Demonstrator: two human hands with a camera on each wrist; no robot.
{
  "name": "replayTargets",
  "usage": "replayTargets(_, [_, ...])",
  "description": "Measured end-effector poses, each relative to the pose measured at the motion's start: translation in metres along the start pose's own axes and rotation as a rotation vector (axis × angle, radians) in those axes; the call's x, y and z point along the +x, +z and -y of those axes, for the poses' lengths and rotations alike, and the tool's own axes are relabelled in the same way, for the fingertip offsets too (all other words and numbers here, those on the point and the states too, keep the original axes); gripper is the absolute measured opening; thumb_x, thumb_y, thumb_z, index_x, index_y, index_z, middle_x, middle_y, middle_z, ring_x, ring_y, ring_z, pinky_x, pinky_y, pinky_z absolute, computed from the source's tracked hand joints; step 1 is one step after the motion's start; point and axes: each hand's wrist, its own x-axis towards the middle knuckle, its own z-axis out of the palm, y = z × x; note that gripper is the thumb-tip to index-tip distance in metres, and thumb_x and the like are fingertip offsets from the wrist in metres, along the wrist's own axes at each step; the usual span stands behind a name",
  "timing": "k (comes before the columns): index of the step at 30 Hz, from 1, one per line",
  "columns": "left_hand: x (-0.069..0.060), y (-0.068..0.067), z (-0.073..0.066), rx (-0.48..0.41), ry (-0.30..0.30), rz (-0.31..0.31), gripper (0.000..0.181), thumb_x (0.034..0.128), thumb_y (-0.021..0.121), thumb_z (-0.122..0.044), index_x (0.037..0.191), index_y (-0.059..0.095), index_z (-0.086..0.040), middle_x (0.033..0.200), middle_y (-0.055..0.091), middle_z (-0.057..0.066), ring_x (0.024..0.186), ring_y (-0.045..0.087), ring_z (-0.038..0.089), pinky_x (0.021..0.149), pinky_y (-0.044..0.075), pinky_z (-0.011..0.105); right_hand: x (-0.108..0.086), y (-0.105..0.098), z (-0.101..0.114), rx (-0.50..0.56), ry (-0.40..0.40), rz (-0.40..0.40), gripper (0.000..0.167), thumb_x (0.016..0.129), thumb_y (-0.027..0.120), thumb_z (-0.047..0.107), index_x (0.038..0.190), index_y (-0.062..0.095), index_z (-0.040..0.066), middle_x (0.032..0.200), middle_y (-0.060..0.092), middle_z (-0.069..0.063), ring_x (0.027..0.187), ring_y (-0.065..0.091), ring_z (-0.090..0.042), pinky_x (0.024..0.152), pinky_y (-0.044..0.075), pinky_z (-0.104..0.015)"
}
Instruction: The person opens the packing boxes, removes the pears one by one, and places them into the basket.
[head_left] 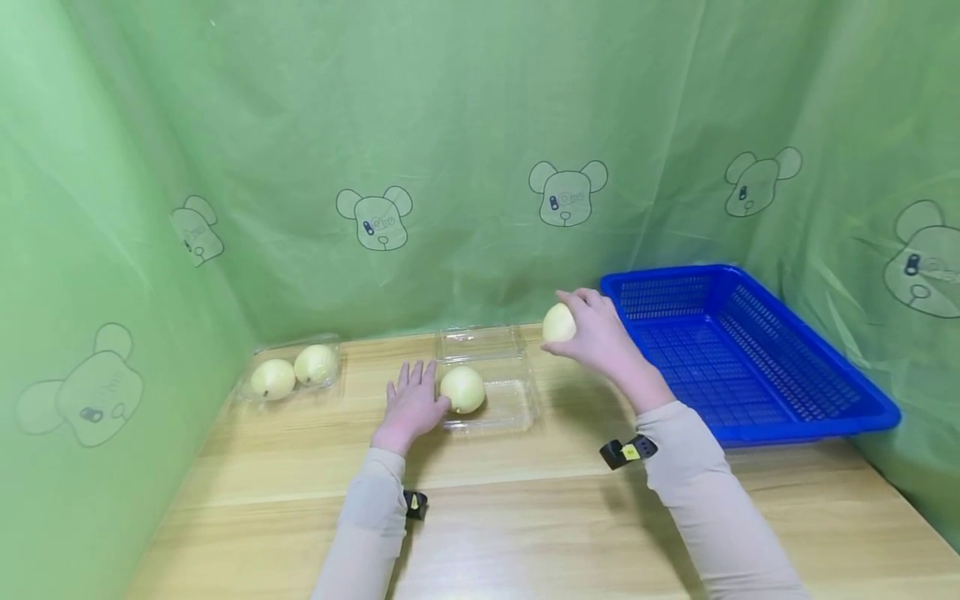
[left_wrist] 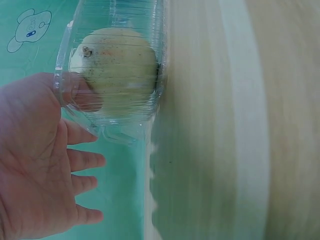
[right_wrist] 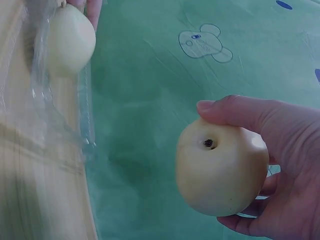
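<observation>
I see the pear point(head_left: 558, 323) in the air above the tabletop point(head_left: 525, 533), between the box and the basket. The right hand point(head_left: 597, 333) pinches it from the side; in the right wrist view I find the thumb on its upper side and the other fingers curled behind and under it. A small dark spot on the pear is turned to this camera.

To the left of it stands the box point(head_left: 512, 408), of clear plastic, with its lid point(head_left: 480, 343) folded back toward the curtain. In the left part of this box sits a second pear point(head_left: 462, 389). The left hand point(head_left: 411, 406) is spread beside this box, its four fingers straight and apart from each other. Its thumb reaches over the wall, close to the second pear; I cannot tell if they touch.

Farther to the left, near the corner, I have a second clear tray point(head_left: 330, 340), which carries two more pears point(head_left: 272, 379) side by side. On my right side rests the blue basket point(head_left: 727, 358), with a grid of holes in its walls, partly behind the right forearm.

Both arms wear pale sleeves point(head_left: 712, 492). Around everything hangs the green curtain point(head_left: 480, 100), printed with bear heads.
</observation>
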Motion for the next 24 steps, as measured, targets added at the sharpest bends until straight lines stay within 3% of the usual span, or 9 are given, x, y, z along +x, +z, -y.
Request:
replayTargets(14, [0.002, 0.002, 0.001, 0.047, 0.005, -0.009, 0.075, 0.0902, 0.052, -0.038, 0.155, 0.024, -0.012, 0.163, 0.018, 0.015, 0.153, 0.002, 0.035, 0.122, 0.001, 0.061, 0.003, -0.038, -0.021, -0.043, 0.009, -0.05, 0.086, 0.074, 0.081, 0.03, 0.143, 0.041, -0.004, 0.141, 0.039, -0.033, 0.127, 0.035, -0.053, 0.103, 0.035, -0.07])
replayTargets(24, [0.002, 0.001, 0.001, 0.041, 0.011, -0.009, 0.075, 0.0908, 0.052, -0.037, 0.155, 0.024, -0.01, 0.163, 0.018, 0.016, 0.153, 0.003, 0.036, 0.121, 0.0, 0.062, 0.011, -0.061, -0.041, -0.065, 0.061, -0.056, 0.09, 0.075, 0.08, 0.034, 0.145, 0.038, -0.003, 0.141, 0.036, -0.034, 0.129, 0.03, -0.054, 0.098, 0.037, -0.072])
